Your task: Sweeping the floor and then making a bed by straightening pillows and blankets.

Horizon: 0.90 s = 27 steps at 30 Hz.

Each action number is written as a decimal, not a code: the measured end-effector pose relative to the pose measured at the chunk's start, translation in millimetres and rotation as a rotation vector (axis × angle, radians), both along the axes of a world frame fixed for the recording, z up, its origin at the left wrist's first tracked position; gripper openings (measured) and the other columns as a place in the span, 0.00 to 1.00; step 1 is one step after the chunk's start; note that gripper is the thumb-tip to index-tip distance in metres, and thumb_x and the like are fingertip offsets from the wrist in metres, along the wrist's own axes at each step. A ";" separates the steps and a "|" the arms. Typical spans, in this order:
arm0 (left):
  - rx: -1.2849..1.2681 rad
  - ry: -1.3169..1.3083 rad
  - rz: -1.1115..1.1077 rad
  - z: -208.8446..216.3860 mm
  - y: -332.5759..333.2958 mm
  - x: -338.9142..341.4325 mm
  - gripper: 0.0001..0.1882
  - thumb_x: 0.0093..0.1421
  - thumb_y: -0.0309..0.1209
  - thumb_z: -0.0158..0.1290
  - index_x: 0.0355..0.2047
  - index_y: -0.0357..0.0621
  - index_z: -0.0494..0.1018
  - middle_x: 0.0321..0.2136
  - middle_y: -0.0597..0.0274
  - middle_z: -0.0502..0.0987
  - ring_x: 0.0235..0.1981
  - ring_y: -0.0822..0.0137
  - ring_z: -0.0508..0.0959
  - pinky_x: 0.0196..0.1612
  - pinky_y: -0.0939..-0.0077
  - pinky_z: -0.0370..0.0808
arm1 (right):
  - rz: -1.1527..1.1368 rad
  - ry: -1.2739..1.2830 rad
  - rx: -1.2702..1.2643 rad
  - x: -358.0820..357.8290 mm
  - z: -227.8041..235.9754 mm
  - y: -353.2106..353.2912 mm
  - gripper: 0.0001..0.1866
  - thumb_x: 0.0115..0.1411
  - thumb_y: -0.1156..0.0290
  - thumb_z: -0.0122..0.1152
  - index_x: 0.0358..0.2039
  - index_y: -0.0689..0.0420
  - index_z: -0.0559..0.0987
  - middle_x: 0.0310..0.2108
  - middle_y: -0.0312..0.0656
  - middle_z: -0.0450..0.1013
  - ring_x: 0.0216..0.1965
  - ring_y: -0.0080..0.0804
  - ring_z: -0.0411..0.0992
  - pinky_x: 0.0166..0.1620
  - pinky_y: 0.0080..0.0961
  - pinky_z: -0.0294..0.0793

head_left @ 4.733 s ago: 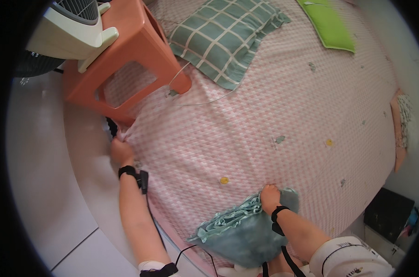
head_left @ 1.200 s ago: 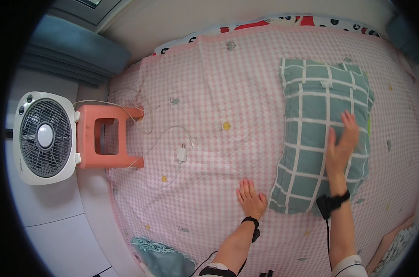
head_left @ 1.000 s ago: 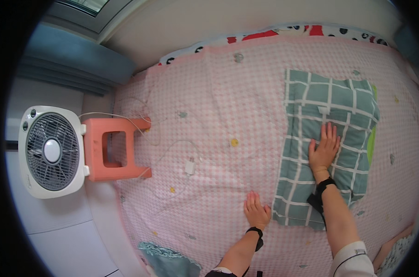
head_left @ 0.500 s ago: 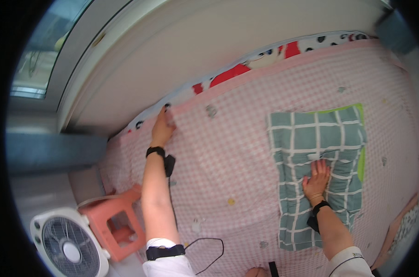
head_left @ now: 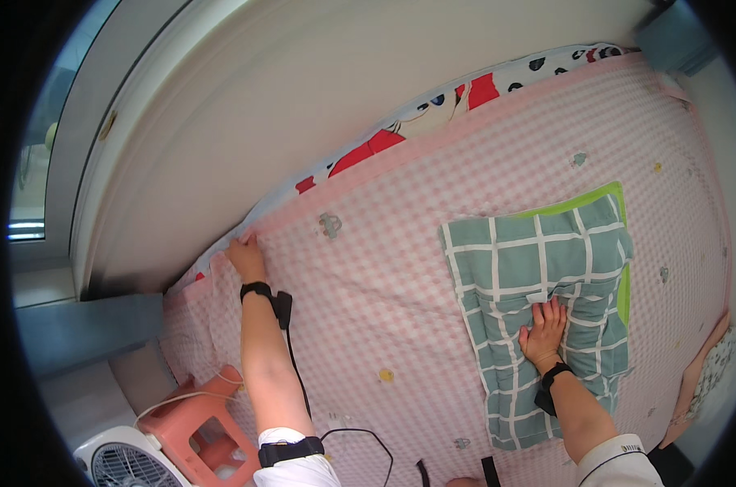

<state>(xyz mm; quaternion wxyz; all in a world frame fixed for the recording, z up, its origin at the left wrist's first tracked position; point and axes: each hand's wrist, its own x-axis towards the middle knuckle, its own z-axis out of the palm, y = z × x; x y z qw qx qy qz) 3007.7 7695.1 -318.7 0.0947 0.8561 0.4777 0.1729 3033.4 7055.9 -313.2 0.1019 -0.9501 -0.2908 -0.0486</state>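
A pink-and-white checked bed sheet (head_left: 368,300) with small car and dot patterns covers the bed. At its far left edge, by the wall, my left hand (head_left: 248,258) is closed, its fingertips pinching the pink border. Under that border shows a white, red and black printed cloth (head_left: 372,150). On the right of the bed lies a green pillow (head_left: 498,243) with white grid lines and a lime-green edge behind it. My right hand (head_left: 545,334) rests on the pillow's middle, palm down with the fingers extended, pressing creases into it.
A pale wall (head_left: 303,89) runs along the bed's far side, with a window (head_left: 55,154) at far left. A blue padded piece (head_left: 92,325) stands at the left corner. Below it are an orange plastic stool (head_left: 193,438) and a white fan (head_left: 128,458). A black cable (head_left: 360,430) trails from my left arm.
My left hand has moved left and nearer along the sheet's edge, and its fingers have closed on the border. My right hand stays on the pillow. The whole view has shifted.
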 end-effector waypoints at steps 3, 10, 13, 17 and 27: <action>0.487 -0.271 -0.036 43.0 -93.0 57.5 0.15 0.48 0.23 0.47 0.38 0.34 0.66 0.38 0.49 0.70 0.43 0.52 0.67 0.44 0.61 0.65 | -0.024 0.007 -0.018 0.7 0.2 -5.4 0.31 0.42 0.62 0.55 0.48 0.58 0.63 0.49 0.50 0.57 0.56 0.52 0.51 0.56 0.52 0.46; -0.447 -0.366 -0.336 67.2 -212.8 170.9 0.18 0.49 0.38 0.56 0.34 0.37 0.71 0.34 0.56 0.72 0.32 0.62 0.72 0.36 0.70 0.68 | -0.020 0.002 -0.001 2.9 -6.1 -14.5 0.30 0.42 0.61 0.55 0.47 0.58 0.63 0.49 0.49 0.57 0.55 0.51 0.52 0.55 0.52 0.47; -0.294 -0.243 -0.178 57.9 -230.4 204.1 0.19 0.47 0.42 0.57 0.30 0.38 0.72 0.29 0.56 0.73 0.31 0.62 0.73 0.35 0.70 0.68 | -0.021 0.032 -0.003 0.7 -6.8 -10.3 0.30 0.42 0.60 0.54 0.47 0.58 0.63 0.49 0.49 0.57 0.55 0.51 0.52 0.55 0.51 0.47; -0.454 -0.271 -0.108 49.7 -215.6 212.7 0.19 0.49 0.41 0.56 0.30 0.35 0.72 0.25 0.56 0.73 0.29 0.64 0.73 0.34 0.72 0.68 | -0.020 0.025 0.033 1.0 -7.1 -5.8 0.30 0.42 0.59 0.54 0.47 0.57 0.63 0.49 0.48 0.57 0.55 0.50 0.53 0.55 0.51 0.48; -0.674 -0.353 -0.195 78.4 -435.0 -37.1 0.10 0.60 0.30 0.42 0.23 0.40 0.61 0.19 0.64 0.60 0.22 0.72 0.61 0.27 0.77 0.61 | -0.055 0.054 0.053 4.7 -6.0 -25.2 0.31 0.42 0.59 0.56 0.48 0.54 0.64 0.51 0.45 0.58 0.56 0.44 0.53 0.55 0.48 0.50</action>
